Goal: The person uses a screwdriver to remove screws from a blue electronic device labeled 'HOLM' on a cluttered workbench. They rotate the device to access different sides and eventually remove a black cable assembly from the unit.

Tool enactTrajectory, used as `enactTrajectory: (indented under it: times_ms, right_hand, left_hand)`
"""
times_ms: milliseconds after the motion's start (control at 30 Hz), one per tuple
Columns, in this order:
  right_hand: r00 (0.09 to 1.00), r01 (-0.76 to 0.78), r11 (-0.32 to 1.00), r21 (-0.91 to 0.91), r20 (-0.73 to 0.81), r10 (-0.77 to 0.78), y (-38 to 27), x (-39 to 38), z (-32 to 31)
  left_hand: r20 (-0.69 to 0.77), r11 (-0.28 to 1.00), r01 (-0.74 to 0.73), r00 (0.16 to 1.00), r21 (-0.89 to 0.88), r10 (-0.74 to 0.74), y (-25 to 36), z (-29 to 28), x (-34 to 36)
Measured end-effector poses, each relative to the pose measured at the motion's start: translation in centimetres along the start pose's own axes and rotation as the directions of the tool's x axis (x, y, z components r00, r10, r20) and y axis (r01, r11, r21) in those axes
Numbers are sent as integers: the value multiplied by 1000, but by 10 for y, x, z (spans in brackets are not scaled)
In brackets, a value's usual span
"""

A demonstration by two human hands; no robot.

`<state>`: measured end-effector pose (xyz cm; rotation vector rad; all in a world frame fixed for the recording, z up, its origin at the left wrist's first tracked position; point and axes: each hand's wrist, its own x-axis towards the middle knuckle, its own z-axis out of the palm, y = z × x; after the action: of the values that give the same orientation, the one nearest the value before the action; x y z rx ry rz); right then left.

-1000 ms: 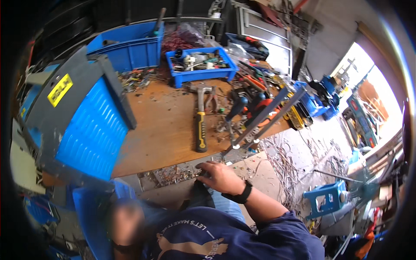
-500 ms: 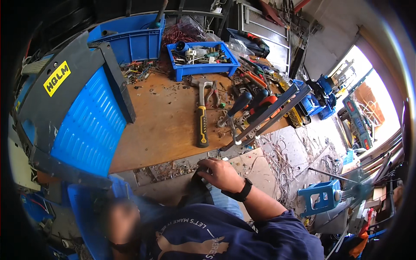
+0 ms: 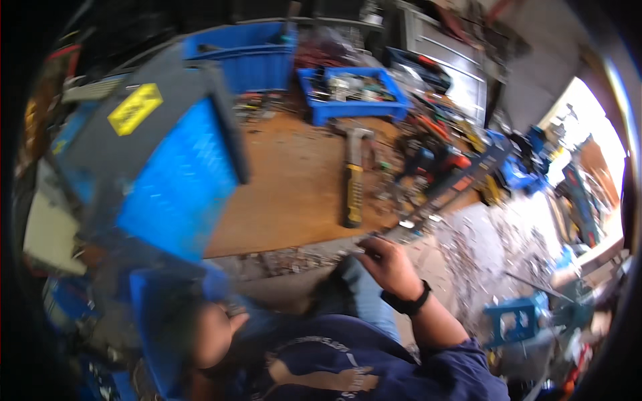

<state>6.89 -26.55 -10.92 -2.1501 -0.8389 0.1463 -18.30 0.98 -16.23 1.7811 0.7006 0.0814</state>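
Observation:
My right hand (image 3: 391, 267) hovers by my right knee, in front of the bench edge, its fingers loosely bent and apart with nothing visible in them. My left hand (image 3: 217, 331) is low at the left, badly blurred; a small dark shape sits at its thumb, and I cannot tell whether it is held. Beyond my right hand, a hammer (image 3: 353, 190) with a yellow-and-black handle lies on the wooden bench top (image 3: 281, 200). Mixed hand tools (image 3: 428, 154) and long dark bars (image 3: 461, 184) are piled right of it.
A large grey-and-blue machine panel (image 3: 177, 174) stands at left. Behind are a blue bin (image 3: 247, 60) and a blue tray (image 3: 314, 107) of parts. Scrap wire (image 3: 468, 247) covers the floor at right, near a blue plastic stool (image 3: 515, 317). A bright doorway (image 3: 588, 113) is far right.
The view has swung, shifting the bench rightward and blurring. My right hand appears farther right with it. My left hand's thumb and the small dark shape beside it have come into sight.

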Motion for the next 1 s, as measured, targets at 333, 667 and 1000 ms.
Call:
enactTrajectory:
  times_ms: [333,667,1000]
  right_hand:
    - [826,376,816,438,241,-510,-100,29,55]
    - [898,419,642,641,-190,-396,-145,49,26]
    - [782,614,565,551,-519,-345,-137,85,2]
  left_hand:
    - [-102,662,-549,803,-511,587,94,19,11]
    - [137,812,-343,881,-472,452,191,0,-9]
    - [54,239,-351,654,905,755,311,-111,-53]
